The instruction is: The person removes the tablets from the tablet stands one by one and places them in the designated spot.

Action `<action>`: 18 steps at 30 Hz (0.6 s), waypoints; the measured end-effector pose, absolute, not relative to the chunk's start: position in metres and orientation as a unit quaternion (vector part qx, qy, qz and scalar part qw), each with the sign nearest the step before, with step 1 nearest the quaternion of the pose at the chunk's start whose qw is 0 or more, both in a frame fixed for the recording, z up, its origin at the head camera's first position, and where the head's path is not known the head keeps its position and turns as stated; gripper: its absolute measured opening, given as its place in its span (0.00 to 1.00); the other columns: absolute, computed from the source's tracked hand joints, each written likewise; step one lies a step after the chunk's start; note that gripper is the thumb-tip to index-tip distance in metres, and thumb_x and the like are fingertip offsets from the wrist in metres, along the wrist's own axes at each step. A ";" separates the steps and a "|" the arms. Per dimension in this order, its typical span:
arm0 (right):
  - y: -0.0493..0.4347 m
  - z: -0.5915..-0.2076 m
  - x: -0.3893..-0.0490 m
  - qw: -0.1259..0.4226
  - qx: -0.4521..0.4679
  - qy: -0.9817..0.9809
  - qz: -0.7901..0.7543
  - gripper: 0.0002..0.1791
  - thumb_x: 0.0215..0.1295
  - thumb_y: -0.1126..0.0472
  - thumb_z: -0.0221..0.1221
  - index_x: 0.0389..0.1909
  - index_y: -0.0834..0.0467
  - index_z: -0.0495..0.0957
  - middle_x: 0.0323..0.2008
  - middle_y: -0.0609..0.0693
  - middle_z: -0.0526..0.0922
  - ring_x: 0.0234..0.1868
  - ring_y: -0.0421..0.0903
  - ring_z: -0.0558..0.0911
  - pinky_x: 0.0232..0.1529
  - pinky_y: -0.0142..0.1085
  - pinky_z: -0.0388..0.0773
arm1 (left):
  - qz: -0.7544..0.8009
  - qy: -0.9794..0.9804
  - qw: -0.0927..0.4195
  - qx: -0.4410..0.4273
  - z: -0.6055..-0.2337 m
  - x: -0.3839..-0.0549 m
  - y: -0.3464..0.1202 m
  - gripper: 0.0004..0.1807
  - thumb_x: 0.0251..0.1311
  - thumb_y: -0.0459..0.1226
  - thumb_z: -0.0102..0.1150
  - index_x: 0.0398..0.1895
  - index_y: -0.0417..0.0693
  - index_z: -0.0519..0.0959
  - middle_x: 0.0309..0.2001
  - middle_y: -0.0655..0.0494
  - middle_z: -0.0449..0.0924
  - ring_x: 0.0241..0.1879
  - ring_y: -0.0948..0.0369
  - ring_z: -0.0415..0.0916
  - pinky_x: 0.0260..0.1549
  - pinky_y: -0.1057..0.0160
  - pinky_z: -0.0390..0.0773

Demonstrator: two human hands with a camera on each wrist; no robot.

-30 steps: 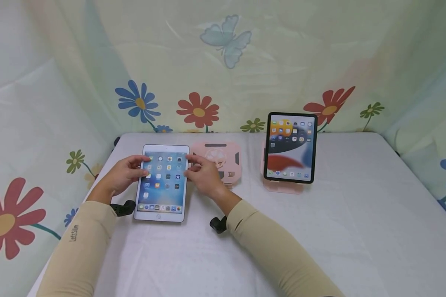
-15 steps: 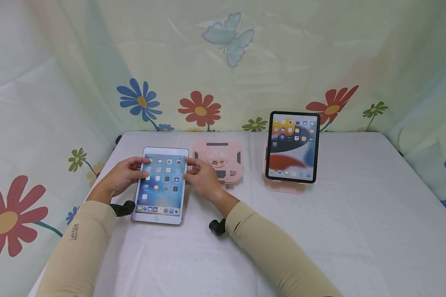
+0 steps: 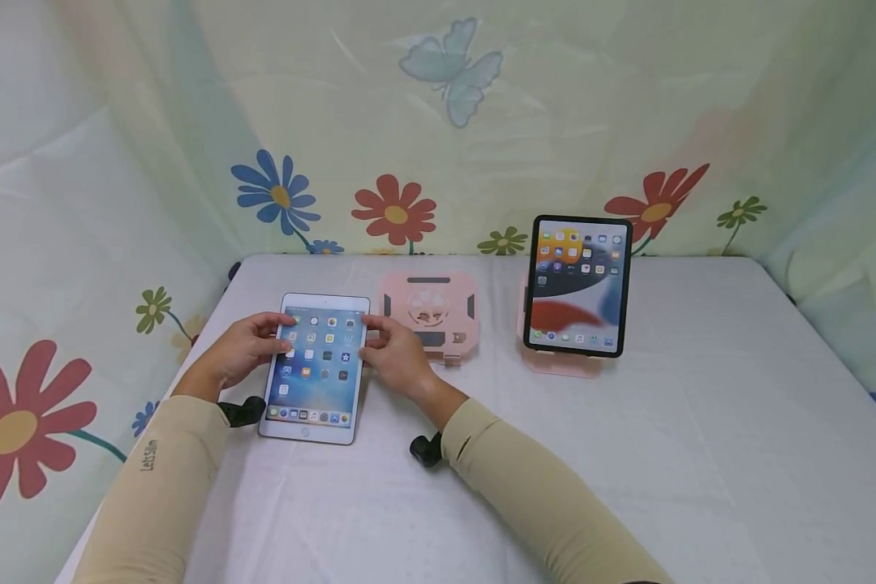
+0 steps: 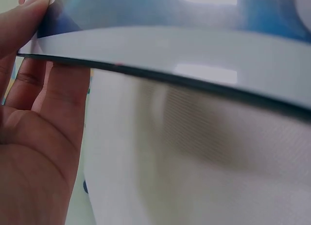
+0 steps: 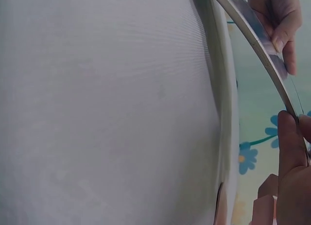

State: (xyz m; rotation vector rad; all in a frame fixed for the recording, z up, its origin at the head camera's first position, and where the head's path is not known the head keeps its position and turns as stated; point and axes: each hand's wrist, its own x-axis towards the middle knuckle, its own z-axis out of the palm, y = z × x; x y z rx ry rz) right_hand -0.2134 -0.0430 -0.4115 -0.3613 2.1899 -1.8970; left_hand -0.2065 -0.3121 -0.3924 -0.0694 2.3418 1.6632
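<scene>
A white-framed tablet [image 3: 315, 369] with a lit home screen stands tilted back at the left of the table. Its left edge is pinched by my left hand [image 3: 244, 353], thumb on the front, fingers behind the glass in the left wrist view. My right hand [image 3: 400, 357] grips the opposite edge near the top. The right wrist view shows the tablet's thin side [image 5: 265, 52] raised over the cloth, with both hands on it. Just right of my right hand is a pink tablet stand [image 3: 448, 294] with dark pads and a round cut-out.
A black-framed tablet [image 3: 578, 285] leans on a second pink stand [image 3: 564, 365] at the right. White cloth [image 3: 628, 454] covers the table. A flower-printed curtain [image 3: 555, 97] hangs behind and at both sides.
The held tablet has shifted slightly toward me and to the left, both hands keeping their grip. The stands and the other tablet drift a little up and right with the head view.
</scene>
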 end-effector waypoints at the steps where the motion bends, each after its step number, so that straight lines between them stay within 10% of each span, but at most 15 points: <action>1: -0.043 -0.412 -0.213 0.111 -0.123 0.746 -0.645 0.27 0.65 0.73 0.61 0.66 0.59 0.74 0.56 0.53 0.78 0.44 0.46 0.81 0.42 0.34 0.84 | 0.574 0.807 0.134 -0.024 -0.393 -0.206 -0.312 0.21 0.68 0.30 0.58 0.63 0.38 0.69 0.65 0.39 0.66 0.55 0.51 0.70 0.50 0.69 0.77; 18: -0.045 -0.416 -0.210 0.112 -0.132 0.757 -0.630 0.27 0.67 0.71 0.60 0.67 0.60 0.73 0.60 0.54 0.76 0.47 0.46 0.82 0.44 0.34 0.83 | 0.568 0.810 0.146 -0.022 -0.400 -0.205 -0.317 0.23 0.68 0.31 0.59 0.64 0.38 0.69 0.66 0.37 0.66 0.55 0.50 0.70 0.53 0.64 0.77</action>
